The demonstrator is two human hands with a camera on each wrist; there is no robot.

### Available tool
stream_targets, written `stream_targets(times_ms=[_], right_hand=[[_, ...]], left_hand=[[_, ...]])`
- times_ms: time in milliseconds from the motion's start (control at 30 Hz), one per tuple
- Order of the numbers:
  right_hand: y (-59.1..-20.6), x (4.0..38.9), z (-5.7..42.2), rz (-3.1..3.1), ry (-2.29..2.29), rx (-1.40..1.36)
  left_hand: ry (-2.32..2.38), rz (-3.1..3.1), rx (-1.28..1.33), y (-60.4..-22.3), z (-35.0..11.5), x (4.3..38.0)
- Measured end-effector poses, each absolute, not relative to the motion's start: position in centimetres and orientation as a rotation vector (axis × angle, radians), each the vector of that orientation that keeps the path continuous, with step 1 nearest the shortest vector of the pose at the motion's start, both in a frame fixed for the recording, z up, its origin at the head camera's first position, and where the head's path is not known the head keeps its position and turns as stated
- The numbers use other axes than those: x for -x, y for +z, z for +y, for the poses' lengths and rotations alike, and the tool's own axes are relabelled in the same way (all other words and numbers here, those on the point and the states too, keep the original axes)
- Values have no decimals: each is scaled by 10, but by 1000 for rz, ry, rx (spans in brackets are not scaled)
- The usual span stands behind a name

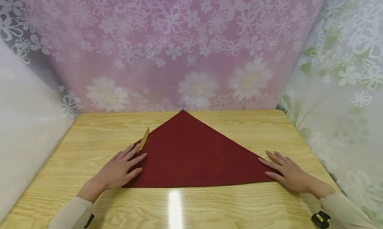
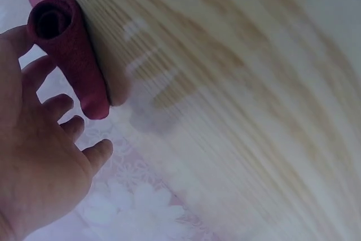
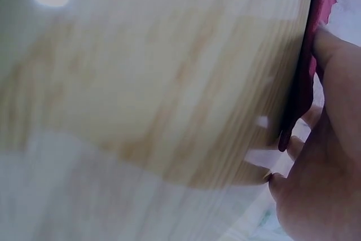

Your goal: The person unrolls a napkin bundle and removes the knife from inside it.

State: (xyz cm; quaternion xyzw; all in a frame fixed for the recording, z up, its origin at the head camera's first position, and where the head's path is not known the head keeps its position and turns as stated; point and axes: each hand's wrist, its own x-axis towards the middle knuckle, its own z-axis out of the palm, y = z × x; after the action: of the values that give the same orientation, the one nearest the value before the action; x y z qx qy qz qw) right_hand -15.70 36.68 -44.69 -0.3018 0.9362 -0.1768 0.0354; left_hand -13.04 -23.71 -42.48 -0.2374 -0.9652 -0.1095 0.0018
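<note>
A dark red cloth (image 1: pixel 191 156) lies on the wooden table as a broad triangle, its peak at the far edge. At its left end the cloth is rolled, and the left wrist view shows the open end of the roll (image 2: pixel 67 55). My left hand (image 1: pixel 119 171) rests over that rolled end with its fingers spread. By those fingertips a gold knife blade (image 1: pixel 144 139) sticks out past the cloth's slanting edge; the rest of the knife is hidden. On the cloth's right corner rests my right hand (image 1: pixel 290 174), fingers extended. In the right wrist view the cloth's edge (image 3: pixel 307 83) runs under this hand.
The light wood-grain table (image 1: pixel 209 209) ends at the back against a pink flowered curtain (image 1: pixel 167 56). Pale hangings stand at the left (image 1: pixel 27 122) and at the right (image 1: pixel 344 106). Light glares off the tabletop near the front.
</note>
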Motion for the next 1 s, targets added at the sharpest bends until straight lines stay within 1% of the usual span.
stream_targets(times_ms=[367, 600, 867, 1000], right_hand=[[-448, 156, 365, 2883, -557, 925], [-448, 154, 366, 2897, -560, 926], [-448, 156, 366, 2881, -561, 897], [-448, 157, 367, 2879, -548, 893]], left_hand=[[-294, -2998, 779, -435, -239, 128], [-273, -3074, 724, -431, -245, 126], [-276, -3019, 734, -439, -259, 128], [-239, -3036, 710, -435, -260, 126]])
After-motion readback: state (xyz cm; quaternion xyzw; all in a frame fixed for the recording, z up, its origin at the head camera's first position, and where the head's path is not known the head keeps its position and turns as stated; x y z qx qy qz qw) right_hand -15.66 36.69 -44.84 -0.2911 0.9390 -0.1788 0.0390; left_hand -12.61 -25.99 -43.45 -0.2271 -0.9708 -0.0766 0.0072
